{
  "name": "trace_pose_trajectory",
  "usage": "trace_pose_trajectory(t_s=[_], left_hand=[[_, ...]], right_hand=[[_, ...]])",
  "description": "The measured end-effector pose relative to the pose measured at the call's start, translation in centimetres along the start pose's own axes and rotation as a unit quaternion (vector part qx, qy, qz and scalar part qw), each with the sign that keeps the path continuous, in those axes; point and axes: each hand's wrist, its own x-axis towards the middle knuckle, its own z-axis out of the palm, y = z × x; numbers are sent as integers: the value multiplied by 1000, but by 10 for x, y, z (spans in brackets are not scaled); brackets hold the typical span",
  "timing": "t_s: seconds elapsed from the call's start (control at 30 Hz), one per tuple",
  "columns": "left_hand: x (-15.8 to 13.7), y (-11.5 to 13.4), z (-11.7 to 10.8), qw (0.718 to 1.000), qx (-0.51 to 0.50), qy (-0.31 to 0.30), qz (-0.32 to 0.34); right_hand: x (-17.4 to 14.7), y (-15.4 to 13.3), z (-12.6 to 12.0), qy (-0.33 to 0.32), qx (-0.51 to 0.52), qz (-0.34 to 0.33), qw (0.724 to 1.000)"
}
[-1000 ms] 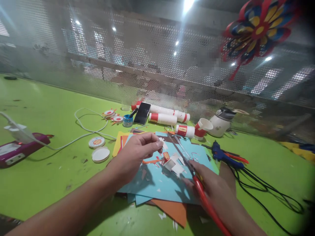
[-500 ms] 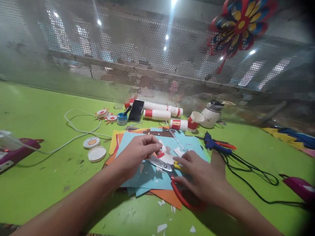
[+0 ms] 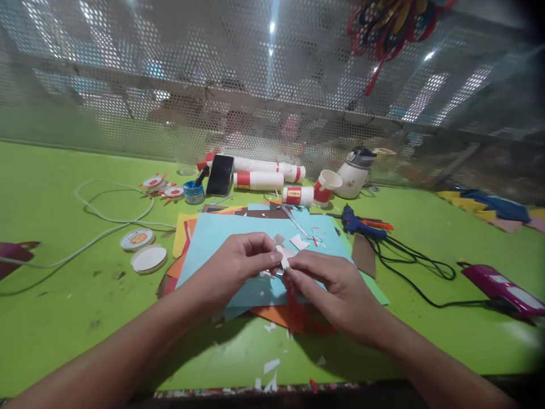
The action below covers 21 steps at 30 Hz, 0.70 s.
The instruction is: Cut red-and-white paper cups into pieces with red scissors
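Between the fingertips of both hands is a small white paper piece (image 3: 284, 258). My left hand (image 3: 244, 262) pinches it from the left, thumb against curled fingers. From the right, my right hand (image 3: 330, 284) pinches its lower edge with thumb and forefinger. Under the hands, the scissors (image 3: 298, 307) lie on a light blue paper sheet (image 3: 221, 227); their red handle shows and the rest is mostly hidden. A white paper scrap (image 3: 299, 242) rests on the sheet just beyond the right fingers.
Behind the sheets are paper cups (image 3: 327, 187), a phone (image 3: 220, 175), a blue paint jar (image 3: 195, 193) and a kettle (image 3: 355, 172). A blue glue gun (image 3: 353, 220) with a black cord lies right. White discs (image 3: 149, 259) and a pale cable (image 3: 110, 221) are left.
My right hand has let go of the scissors, which now lie on the paper, and has joined my left hand at the white paper piece. The view has shifted slightly.
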Motion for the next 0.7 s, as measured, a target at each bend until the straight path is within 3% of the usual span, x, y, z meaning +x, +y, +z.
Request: trace_pose_trajectory(t_s=[0.7], left_hand=[[-2,-2,5,1000,-10,1,23]], right_hand=[[0,0,-1,26,65,12,998]])
